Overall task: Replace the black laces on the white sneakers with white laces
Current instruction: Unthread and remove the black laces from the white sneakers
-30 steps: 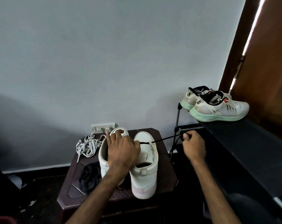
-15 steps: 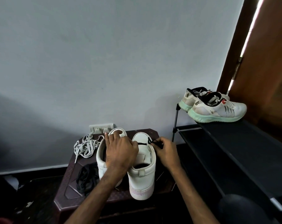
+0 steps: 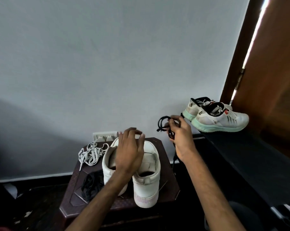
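Note:
Two white sneakers stand side by side on a dark brown stool (image 3: 167,189), heels toward me. My left hand (image 3: 130,150) hovers over the left sneaker (image 3: 108,164) with fingers spread and relaxed, covering its front. The right sneaker (image 3: 149,177) shows no lace across its tongue. My right hand (image 3: 180,132) is raised to the right of the shoes and grips a looped black lace (image 3: 163,123), whose tail hangs down behind my wrist. A heap of white laces (image 3: 91,153) lies at the stool's back left. Another black lace (image 3: 91,184) is piled at its left.
A grey wall rises right behind the stool, with a white socket plate (image 3: 104,135) low on it. A black shelf (image 3: 240,157) on the right carries a pair of white running shoes with mint soles (image 3: 219,120). A wooden door (image 3: 274,80) stands at the far right.
My right hand pulled the black lace free of the right sneaker and lifted it up and right, gathered in loops. My left hand rose off the shoes and spread its fingers.

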A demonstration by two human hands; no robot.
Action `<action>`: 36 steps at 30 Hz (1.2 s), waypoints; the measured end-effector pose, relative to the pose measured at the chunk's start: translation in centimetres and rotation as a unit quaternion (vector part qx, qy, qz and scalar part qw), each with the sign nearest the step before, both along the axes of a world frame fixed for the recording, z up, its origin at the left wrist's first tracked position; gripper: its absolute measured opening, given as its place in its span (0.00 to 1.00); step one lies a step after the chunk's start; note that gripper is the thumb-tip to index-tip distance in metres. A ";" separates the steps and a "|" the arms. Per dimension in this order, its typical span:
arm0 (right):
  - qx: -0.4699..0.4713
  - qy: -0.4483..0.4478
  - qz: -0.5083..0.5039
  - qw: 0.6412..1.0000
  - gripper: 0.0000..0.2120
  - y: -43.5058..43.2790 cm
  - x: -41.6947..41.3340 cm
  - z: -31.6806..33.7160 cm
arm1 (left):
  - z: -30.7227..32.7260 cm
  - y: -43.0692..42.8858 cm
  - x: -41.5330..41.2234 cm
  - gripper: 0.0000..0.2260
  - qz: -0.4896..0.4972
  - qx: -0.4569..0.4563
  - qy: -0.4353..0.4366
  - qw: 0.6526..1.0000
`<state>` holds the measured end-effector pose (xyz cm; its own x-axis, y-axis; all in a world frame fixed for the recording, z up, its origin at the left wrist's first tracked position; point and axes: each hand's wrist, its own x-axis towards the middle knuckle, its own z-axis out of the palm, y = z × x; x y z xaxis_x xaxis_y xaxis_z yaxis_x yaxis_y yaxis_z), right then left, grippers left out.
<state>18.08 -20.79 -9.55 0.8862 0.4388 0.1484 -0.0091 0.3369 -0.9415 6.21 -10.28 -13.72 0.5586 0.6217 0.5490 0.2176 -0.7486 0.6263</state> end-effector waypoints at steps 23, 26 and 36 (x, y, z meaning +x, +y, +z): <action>-0.170 -0.018 0.110 0.979 0.13 13.9 -18.9 -3.2 | -3.6 8.9 -13.4 0.18 0.001 -0.573 -0.357 0.738; -0.277 -0.274 0.036 0.920 0.06 14.5 -20.4 -7.9 | -6.3 9.9 -13.8 0.15 0.007 -0.492 -0.222 0.842; -0.439 -0.548 0.004 0.712 0.25 13.0 -20.5 -15.1 | -9.0 8.6 -13.3 0.07 0.098 -0.319 -0.144 0.932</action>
